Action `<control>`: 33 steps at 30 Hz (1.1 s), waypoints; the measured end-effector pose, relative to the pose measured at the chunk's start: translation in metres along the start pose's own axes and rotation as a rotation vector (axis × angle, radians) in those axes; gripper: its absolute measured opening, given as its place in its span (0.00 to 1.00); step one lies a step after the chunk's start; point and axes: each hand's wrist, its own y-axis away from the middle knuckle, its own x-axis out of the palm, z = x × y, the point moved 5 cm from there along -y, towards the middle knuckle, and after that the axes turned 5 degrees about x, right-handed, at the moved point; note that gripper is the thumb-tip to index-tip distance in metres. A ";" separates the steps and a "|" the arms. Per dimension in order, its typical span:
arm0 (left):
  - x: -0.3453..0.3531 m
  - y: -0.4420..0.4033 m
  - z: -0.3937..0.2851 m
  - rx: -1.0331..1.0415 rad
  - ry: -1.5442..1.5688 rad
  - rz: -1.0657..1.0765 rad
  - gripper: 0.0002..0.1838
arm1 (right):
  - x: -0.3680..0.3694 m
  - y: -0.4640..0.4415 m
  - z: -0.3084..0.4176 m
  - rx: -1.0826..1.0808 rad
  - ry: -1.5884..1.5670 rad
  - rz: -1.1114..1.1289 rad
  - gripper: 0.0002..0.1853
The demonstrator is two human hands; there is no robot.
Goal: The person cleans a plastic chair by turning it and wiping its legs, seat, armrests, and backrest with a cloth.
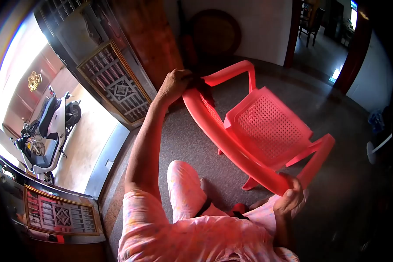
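Observation:
A red plastic armchair (268, 126) with a perforated seat stands in front of me, its curved backrest turned towards my body. My left hand (177, 85) is closed over the far left end of the backrest's top edge; its fingertips are in shadow. Beside those fingers is a dark red patch that I cannot make out as cloth or shade. At the opposite end of the same edge, my right hand (290, 195) grips the backrest, with the thumb on the near side and the fingers curled around it.
Grey speckled floor (183, 139) lies under the chair. On the left, an open doorway shows a parked scooter (52, 126) outside, flanked by door panels with metal grilles (120, 87). A round wooden piece (216, 32) leans at the back wall. Another doorway (321, 48) opens at upper right.

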 end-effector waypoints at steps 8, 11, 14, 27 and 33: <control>0.013 0.090 -0.126 0.779 -0.160 0.008 0.08 | -0.024 -0.002 -0.024 0.072 0.003 -0.106 0.22; 0.045 0.127 -0.176 0.909 -0.036 0.061 0.11 | -0.028 -0.011 -0.024 0.022 -0.211 -0.075 0.22; 0.055 0.134 -0.196 0.830 -0.154 0.107 0.12 | -0.037 -0.005 -0.043 0.081 -0.303 -0.123 0.23; 0.014 0.035 -0.037 0.046 0.131 0.224 0.10 | -0.059 0.001 -0.073 0.225 -0.424 -0.053 0.29; 0.036 -0.007 0.045 0.692 -0.034 0.187 0.12 | -0.058 -0.001 -0.074 0.205 -0.444 -0.051 0.31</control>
